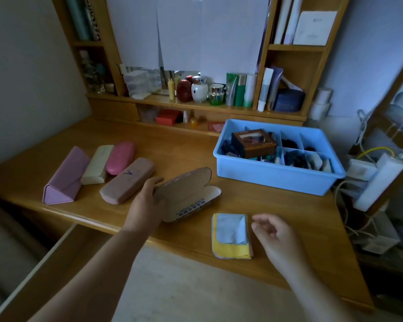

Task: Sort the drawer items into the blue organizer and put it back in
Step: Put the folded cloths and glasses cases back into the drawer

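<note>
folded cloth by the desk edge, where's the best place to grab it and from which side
The folded cloth lies flat near the desk's front edge, so nothing can slip under it easily. Probably best pinched from above at its right edge, where the layers stack, since the open right hand hovers just beside it.

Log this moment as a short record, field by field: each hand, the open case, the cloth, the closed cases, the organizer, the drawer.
left hand: grips the open glasses case at its left end
right hand: hovers right of the folded cloth, fingers loosely curled, holding nothing
open glasses case: lid up, on the desk, looks empty
folded cloth: yellow and blue, flat near the desk's front edge
closed cases: four in a row, left of the open case
blue organizer: on the desk, compartments partly filled, brown box on top
drawer: pulled open, lower left
</note>
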{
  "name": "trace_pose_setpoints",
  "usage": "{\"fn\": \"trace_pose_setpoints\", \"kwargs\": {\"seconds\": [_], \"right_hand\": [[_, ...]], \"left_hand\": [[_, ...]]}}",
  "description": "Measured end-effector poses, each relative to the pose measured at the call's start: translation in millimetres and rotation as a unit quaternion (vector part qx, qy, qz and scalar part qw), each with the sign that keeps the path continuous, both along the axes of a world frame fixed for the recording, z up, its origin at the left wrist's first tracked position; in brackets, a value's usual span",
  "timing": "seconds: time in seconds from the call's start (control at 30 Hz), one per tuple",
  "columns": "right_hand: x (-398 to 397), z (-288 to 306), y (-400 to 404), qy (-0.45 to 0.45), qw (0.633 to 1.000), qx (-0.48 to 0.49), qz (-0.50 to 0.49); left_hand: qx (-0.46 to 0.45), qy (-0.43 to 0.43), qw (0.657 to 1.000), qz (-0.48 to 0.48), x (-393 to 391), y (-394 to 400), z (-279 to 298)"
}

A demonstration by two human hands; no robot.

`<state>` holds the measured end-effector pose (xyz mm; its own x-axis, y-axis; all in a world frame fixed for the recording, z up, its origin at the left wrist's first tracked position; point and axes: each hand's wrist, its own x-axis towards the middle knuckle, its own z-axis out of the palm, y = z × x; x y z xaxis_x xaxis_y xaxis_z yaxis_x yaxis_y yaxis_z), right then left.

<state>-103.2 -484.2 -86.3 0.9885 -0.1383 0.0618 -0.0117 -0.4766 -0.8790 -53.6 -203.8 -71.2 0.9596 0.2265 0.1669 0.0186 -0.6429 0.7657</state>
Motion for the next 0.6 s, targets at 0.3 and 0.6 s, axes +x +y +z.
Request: {"fn": "trace_pose_setpoints", "kwargs": {"seconds": [0.3, 0.6], "right_hand": [[66, 49, 26, 0.194, 0.931, -0.240, 0.195], [61, 66, 26, 0.251, 0.865, -0.363, 0.239]], "left_hand": [[-0.133, 0.003, 0.989, 0.067, -37, 0, 3], [-0.074, -0.115, 0.987, 0.088, -89, -24, 18]]}}
